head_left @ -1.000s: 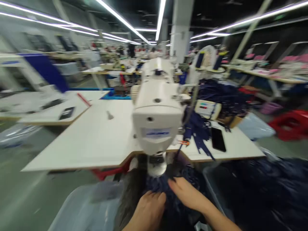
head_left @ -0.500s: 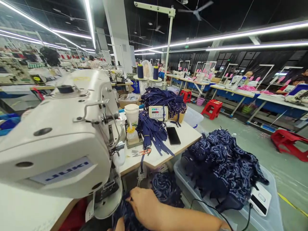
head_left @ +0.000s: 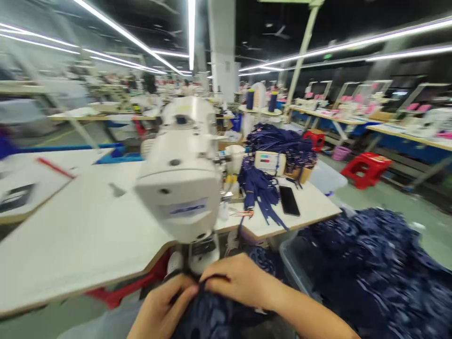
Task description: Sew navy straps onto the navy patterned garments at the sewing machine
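Observation:
A white sewing machine (head_left: 183, 174) stands on a white table (head_left: 81, 235), its head pointing toward me. Directly below the machine head, my left hand (head_left: 162, 308) and my right hand (head_left: 240, 280) both pinch a piece of dark navy patterned fabric (head_left: 219, 315). The fingers of both hands are closed on the cloth, close together, just in front of the needle area. My right forearm crosses in from the lower right.
A heap of the same navy fabric (head_left: 374, 268) fills a grey bin at the right. Navy straps (head_left: 259, 188), a black phone (head_left: 289, 201), a control panel (head_left: 269, 162) and a white cup (head_left: 235, 157) lie on the table beyond the machine. Red stools (head_left: 365, 167) stand in the aisle.
The view has swung back to the left, so the machine sits near the centre. My left hand has come fully into view and both hands now pinch the fabric together.

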The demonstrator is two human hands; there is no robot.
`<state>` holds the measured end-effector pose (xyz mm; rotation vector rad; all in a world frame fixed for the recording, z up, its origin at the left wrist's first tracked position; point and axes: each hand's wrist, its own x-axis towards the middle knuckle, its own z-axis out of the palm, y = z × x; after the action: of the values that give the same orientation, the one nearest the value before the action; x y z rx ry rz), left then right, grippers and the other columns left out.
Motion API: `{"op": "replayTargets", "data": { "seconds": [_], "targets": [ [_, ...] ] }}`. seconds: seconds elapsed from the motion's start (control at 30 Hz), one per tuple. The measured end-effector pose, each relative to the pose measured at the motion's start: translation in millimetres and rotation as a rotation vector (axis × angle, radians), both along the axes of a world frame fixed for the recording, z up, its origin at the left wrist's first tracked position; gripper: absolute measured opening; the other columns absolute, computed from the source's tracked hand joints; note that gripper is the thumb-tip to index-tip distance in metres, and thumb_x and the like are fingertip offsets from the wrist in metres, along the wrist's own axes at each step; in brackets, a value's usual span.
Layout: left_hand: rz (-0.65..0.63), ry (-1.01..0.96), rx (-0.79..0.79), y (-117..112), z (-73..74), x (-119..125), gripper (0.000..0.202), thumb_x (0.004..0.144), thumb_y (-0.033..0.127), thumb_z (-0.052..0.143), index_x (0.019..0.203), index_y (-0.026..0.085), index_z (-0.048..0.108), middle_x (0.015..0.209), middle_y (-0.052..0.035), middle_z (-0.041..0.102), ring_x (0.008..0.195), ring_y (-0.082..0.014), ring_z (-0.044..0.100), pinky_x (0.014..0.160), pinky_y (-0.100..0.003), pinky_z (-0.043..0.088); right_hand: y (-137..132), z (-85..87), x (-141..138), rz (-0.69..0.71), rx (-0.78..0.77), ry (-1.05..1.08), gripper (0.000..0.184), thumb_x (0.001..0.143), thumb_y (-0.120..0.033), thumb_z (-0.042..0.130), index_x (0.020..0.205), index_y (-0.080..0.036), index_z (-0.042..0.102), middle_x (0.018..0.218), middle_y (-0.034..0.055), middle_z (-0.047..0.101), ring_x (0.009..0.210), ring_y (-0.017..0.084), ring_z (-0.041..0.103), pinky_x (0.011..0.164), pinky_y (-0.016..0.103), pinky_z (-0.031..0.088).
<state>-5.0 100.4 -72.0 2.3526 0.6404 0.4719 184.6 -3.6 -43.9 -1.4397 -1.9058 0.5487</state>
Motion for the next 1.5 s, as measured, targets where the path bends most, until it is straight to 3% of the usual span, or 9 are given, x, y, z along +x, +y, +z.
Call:
{"op": "replayTargets", "data": {
  "seconds": [0.1, 0.23, 0.33, 0.47, 0.67, 0.87, 0.97, 1.2, 1.5],
  "targets": [
    [0.159, -0.064, 0.34, -4.8, 19.1, 5.1, 0.04, 0.099, 0.041, 0.04, 0.079, 0.021, 0.068, 0.071, -0.0013, 0.063, 0.066, -0.015, 0.06, 0.065, -0.023, 0.05, 12.1, -10.5, -3.0, -0.216, 0.07, 0.021, 0.019, 0.093, -0.031, 0.053, 0.095, -0.025, 0.071, 0.091, 0.0, 0.073, 0.086, 0.015, 0.068, 0.079, 0.022, 0.047],
    [0.218, -0.159, 0.663, -12.9, 12.8, 7.6, 0.023, 0.099, 0.027, 0.045, 0.102, 0.021, 0.067, 0.103, -0.0052, 0.068, 0.101, -0.0188, 0.059, 0.093, -0.034, 0.042, 24.6, -25.8, -9.5, -0.344, 0.052, 0.13, 0.017, 0.091, -0.032, 0.052, 0.092, -0.023, 0.065, 0.09, 0.0033, 0.068, 0.084, 0.019, 0.065, 0.077, 0.028, 0.046],
    [0.058, -0.069, 0.594, -24.1, 7.7, 4.3, 0.027, 0.101, 0.021, 0.041, 0.121, 0.024, 0.059, 0.116, -0.0024, 0.067, 0.111, -0.013, 0.057, 0.101, -0.032, 0.034, 25.7, -31.2, -10.0, -0.428, -0.028, 0.254, 0.016, 0.087, -0.037, 0.054, 0.088, -0.022, 0.058, 0.068, -0.0023, 0.056, 0.064, 0.016, 0.057, 0.064, 0.027, 0.045],
    [0.037, 0.099, 0.57, -31.1, 12.9, 1.5, 0.031, 0.102, 0.023, 0.039, 0.128, 0.029, 0.054, 0.123, 0.0, 0.064, 0.121, -0.0132, 0.051, 0.1, -0.034, 0.031, 25.1, -35.4, -4.8, -0.492, -0.187, 0.513, 0.025, 0.084, -0.045, 0.056, 0.094, -0.022, 0.05, 0.055, -0.0104, 0.03, 0.048, 0.012, 0.035, 0.049, 0.023, 0.034],
    [0.056, 0.166, 0.61, -30.5, 21.6, 6.4, 0.032, 0.102, 0.023, 0.036, 0.129, 0.03, 0.051, 0.126, 0.0009, 0.06, 0.124, -0.0156, 0.045, 0.099, -0.037, 0.028, 34.2, -34.2, 6.3, -0.405, -0.266, 0.771, 0.027, 0.082, -0.044, 0.061, 0.098, -0.023, 0.053, 0.067, -0.0035, 0.055, 0.067, 0.016, 0.054, 0.065, 0.026, 0.044],
    [0.174, 0.216, 0.656, -32.9, 25.5, 13.8, 0.032, 0.1, 0.022, 0.039, 0.129, 0.026, 0.051, 0.12, -0.0028, 0.058, 0.118, -0.0219, 0.046, 0.099, -0.042, 0.025, 46.6, -27.7, 20.5, -0.456, -0.253, 0.399, 0.03, 0.082, -0.042, 0.054, 0.062, -0.023, 0.044, 0.049, -0.0062, 0.04, 0.048, 0.012, 0.039, 0.047, 0.024, 0.03],
    [0.206, 0.242, 0.665, -35.2, 28.5, 17.0, 0.033, 0.098, 0.02, 0.039, 0.129, 0.024, 0.05, 0.117, -0.0037, 0.057, 0.112, -0.0224, 0.048, 0.098, -0.042, 0.026, 51.5, -25.8, 27.2, -0.476, -0.217, 0.182, 0.034, 0.082, -0.04, 0.051, 0.053, -0.023, 0.044, 0.045, -0.003, 0.044, 0.05, 0.015, 0.045, 0.049, 0.026, 0.034],
    [0.265, 0.291, 0.705, -39.3, 29.4, 27.2, 0.034, 0.094, 0.02, 0.045, 0.129, 0.021, 0.049, 0.107, -0.0036, 0.055, 0.102, -0.0224, 0.049, 0.095, -0.041, 0.03, 59.7, -28.2, 34.3, -0.467, -0.166, 0.102, 0.031, 0.079, -0.042, 0.051, 0.069, -0.02, 0.07, 0.065, 0.0089, 0.071, 0.08, 0.03, 0.067, 0.073, 0.034, 0.049],
    [0.284, 0.295, 0.755, -41.0, 26.2, 32.3, 0.03, 0.096, 0.022, 0.043, 0.125, 0.019, 0.052, 0.108, -0.0045, 0.054, 0.103, -0.0225, 0.048, 0.095, -0.039, 0.03, 60.9, -34.9, 39.5, -0.435, -0.177, 0.116, 0.049, 0.08, -0.046, 0.051, 0.112, -0.014, 0.069, 0.116, 0.0147, 0.069, 0.118, 0.036, 0.056, 0.091, 0.043, 0.046]
  ]
}}
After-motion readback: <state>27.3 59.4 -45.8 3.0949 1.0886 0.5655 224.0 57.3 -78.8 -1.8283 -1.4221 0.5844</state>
